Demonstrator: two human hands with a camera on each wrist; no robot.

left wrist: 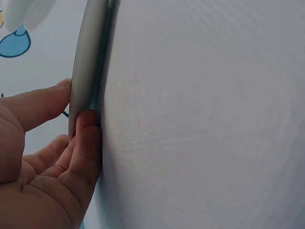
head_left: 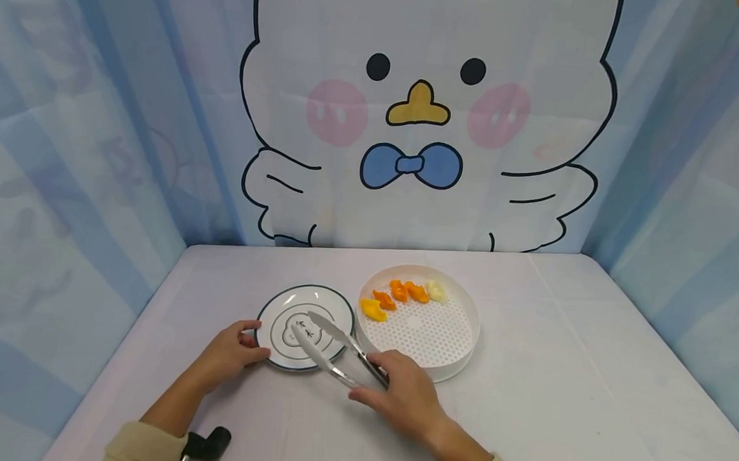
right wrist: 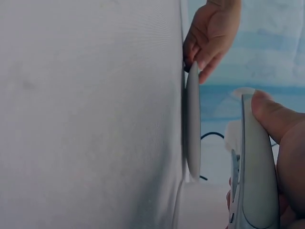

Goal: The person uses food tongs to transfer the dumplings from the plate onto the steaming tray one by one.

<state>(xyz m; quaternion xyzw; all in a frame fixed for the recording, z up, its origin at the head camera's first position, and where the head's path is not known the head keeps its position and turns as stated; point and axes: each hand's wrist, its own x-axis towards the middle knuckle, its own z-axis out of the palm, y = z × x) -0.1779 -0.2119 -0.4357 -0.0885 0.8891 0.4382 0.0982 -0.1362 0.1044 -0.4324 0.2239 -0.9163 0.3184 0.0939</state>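
At the left rim of a white plate (head_left: 278,336) with a dark edge and a printed centre is my left hand (head_left: 230,354). It pinches the rim, thumb on the upper side and fingers tucked under the edge (left wrist: 88,71). My right hand (head_left: 408,401) holds metal tongs (head_left: 316,355) by the handle, its thumb (right wrist: 269,112) along one arm. The spread tong tips hover over the plate's middle with nothing between them. Right of the plate stands a round white perforated tray (head_left: 426,339), holding several small orange, yellow and pale pieces (head_left: 399,291) along its back left side.
The white-covered table (head_left: 561,376) stretches out to the right and in front. A small black object (head_left: 208,445) shows beside the left sleeve. A cartoon-printed curtain (head_left: 407,211) hangs behind the table, with blue curtains on both sides.
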